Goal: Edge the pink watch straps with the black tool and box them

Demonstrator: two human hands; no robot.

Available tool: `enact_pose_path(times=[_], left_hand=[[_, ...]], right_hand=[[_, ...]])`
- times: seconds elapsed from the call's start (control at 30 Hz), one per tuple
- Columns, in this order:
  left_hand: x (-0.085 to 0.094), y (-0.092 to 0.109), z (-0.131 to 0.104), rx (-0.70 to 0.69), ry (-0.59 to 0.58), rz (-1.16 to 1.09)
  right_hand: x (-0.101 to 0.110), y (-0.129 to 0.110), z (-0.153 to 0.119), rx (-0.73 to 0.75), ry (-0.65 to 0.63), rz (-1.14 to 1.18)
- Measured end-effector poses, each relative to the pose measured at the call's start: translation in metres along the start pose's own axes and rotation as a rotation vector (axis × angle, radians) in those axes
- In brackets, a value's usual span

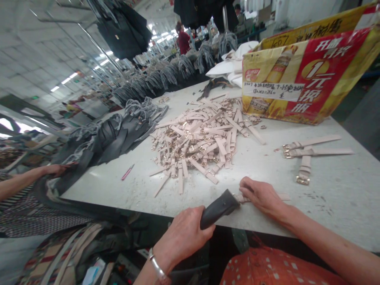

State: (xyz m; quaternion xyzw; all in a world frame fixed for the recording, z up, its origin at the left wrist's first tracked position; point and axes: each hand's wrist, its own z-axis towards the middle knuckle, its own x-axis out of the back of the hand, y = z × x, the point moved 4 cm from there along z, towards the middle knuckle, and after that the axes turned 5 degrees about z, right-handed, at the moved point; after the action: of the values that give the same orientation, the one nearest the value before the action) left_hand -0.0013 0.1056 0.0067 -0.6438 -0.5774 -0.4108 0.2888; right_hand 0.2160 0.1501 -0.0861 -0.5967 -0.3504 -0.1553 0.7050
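Note:
My left hand [185,229] is closed around a dark grey, flattened tube-like piece [219,208], whose far end points to the right over the table's front edge. What kind of thing it is, I cannot make out. Close to that end, my right hand [263,196] pinches a pale pink buckle strap [244,198], partly hidden under the fingers. A heap of similar pale pink straps [196,138] with gold buckles lies in the middle of the table. Three more straps [317,151] lie apart on the right.
A yellow and red cardboard box [273,87] stands at the table's back right. Dark bag pieces [109,136] with grey wrapped handles lie along the left side. A pink cutter-like tool [128,172] rests near them. A co-worker's hand [57,170] reaches in from the left.

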Motion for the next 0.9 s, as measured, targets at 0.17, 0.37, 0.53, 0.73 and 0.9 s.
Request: enact_pose_path(times=[0.17,0.37,0.53,0.73,0.9], left_hand=[[0.007,0.009,0.004,-0.023,-0.014,0.011],[0.003,0.0,0.007,-0.042,-0.008,-0.033],[0.009,0.002,0.012,-0.049,0.03,0.011],[0.007,0.002,0.013,-0.065,0.007,-0.011],[0.01,-0.001,0.012,-0.056,-0.012,0.01]], right_hand=[[-0.001,0.001,0.001,-0.014,0.011,-0.004],[0.001,0.001,0.002,-0.021,0.009,-0.016],[-0.002,0.003,0.003,-0.049,0.003,-0.02],[-0.001,0.001,0.003,-0.044,0.002,-0.005],[0.001,0.0,0.002,-0.045,-0.012,0.02]])
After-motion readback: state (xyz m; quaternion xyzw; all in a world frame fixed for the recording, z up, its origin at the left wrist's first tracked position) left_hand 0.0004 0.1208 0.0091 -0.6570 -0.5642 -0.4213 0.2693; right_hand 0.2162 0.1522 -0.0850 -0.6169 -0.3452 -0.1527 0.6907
